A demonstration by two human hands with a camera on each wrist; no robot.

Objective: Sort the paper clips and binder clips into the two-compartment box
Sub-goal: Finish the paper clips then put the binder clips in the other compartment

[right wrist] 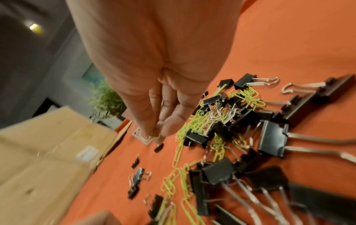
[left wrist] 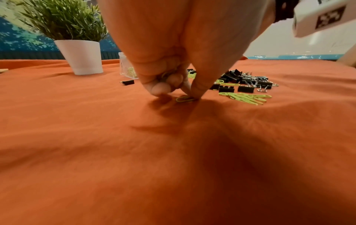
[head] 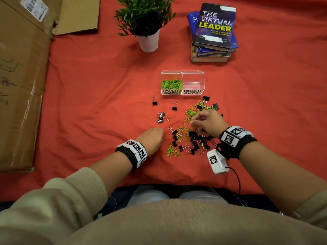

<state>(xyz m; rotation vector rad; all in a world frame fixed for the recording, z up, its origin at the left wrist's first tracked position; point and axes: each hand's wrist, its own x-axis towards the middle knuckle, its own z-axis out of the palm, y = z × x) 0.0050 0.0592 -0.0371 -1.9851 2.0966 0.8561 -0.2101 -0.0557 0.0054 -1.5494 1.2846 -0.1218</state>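
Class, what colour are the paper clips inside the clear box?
The wire paper clips are lime green; head view.

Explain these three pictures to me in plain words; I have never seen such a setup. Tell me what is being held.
No machine here: a person wears three cameras, one on the head and one on each wrist. The head view looks down at both hands over a red-orange cloth. On it lie a mixed pile of black metal binder clips and lime-green wire paper clips, a clear plastic two-compartment box with green clips in its side labelled PAPER CLIPS, a green plant in a white pot, a stack of books and flat brown cardboard. The left wrist view shows the left hand pinching one green paper clip that lies on the cloth. The right wrist view shows the right hand pinching another green clip over the pile.
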